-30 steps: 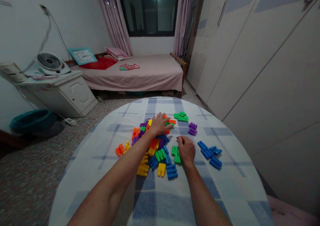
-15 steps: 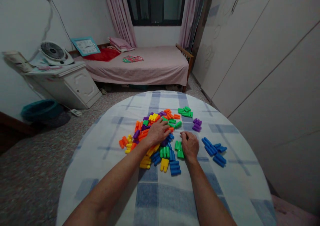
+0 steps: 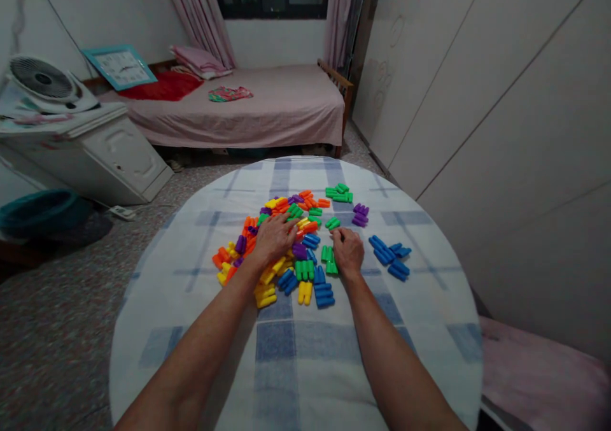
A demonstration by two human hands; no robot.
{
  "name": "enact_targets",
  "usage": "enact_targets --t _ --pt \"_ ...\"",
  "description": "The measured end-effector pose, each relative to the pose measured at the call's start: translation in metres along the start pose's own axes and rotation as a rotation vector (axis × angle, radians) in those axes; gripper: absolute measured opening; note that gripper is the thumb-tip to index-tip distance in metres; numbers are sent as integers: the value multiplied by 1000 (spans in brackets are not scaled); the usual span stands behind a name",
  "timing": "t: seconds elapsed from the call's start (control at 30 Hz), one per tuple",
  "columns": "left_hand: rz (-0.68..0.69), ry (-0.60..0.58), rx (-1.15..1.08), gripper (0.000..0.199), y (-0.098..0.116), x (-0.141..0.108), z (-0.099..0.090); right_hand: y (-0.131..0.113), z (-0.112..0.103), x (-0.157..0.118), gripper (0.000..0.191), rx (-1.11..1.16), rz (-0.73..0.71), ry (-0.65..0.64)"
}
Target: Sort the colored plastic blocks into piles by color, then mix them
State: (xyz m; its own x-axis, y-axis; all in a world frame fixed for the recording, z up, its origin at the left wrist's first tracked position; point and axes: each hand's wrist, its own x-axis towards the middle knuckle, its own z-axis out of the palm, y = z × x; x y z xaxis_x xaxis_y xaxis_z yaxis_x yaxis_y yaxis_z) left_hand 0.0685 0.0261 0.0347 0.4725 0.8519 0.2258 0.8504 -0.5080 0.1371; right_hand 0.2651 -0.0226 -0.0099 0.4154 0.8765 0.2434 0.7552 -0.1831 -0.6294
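Observation:
A mixed pile of plastic toy blocks [image 3: 248, 227] in orange, yellow, purple, green and blue lies mid-table, each block made of joined tubes. My left hand [image 3: 277, 237] rests palm down on the pile, fingers apart, covering some pieces. Just right of the pile is my right hand [image 3: 347, 251], its fingers curled. Its fingertips meet the near edge of a green block [image 3: 333, 223]; the grip itself is partly hidden. Beside that hand sit other green blocks [image 3: 329, 260]. Separate groups stand further out: green blocks [image 3: 340, 193], purple blocks [image 3: 361, 214] and blue blocks [image 3: 390, 256].
The round table has a checked cloth [image 3: 315, 367]. Beyond it stands a bed [image 3: 267, 119] under a window. A white cabinet [image 3: 124, 157] with a fan [image 3: 45, 81] is at left, above a teal bin [image 3: 38, 211]. Wardrobe doors [image 3: 501, 132] line the right.
The view has shifted, so the scene sits further left and higher. One green block has come away from the pile toward my right hand. My left hand has slid slightly left over the pile.

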Motion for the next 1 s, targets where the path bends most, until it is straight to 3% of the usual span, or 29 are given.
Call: enact_targets --t 0.1,0.2,0.33,0.53,0.73,0.83,1.0 --pt "19 80 -8 34 9 0 -7 -2 -1 -1 31 -10 -5 -6" --pt "143 116 -19 33 27 -6 -14 -2 -2 -1 31 -17 -17 2" --pt "239 67 -22 35 44 -25 -10 -1 -1 -1 31 -13 -5 7" --pt "286 -8 -3 35 49 -53 5 2 1 1 34 8 -17 21" --pt "334 -14 -65 32 50 -67 -1 5 2 1 36 24 1 33" --pt "213 114 -136 32 39 -79 -11 6 3 2 36 39 8 32" --pt "-236 366 -138 30 -10 -72 -26 6 4 3 36 36 11 35"
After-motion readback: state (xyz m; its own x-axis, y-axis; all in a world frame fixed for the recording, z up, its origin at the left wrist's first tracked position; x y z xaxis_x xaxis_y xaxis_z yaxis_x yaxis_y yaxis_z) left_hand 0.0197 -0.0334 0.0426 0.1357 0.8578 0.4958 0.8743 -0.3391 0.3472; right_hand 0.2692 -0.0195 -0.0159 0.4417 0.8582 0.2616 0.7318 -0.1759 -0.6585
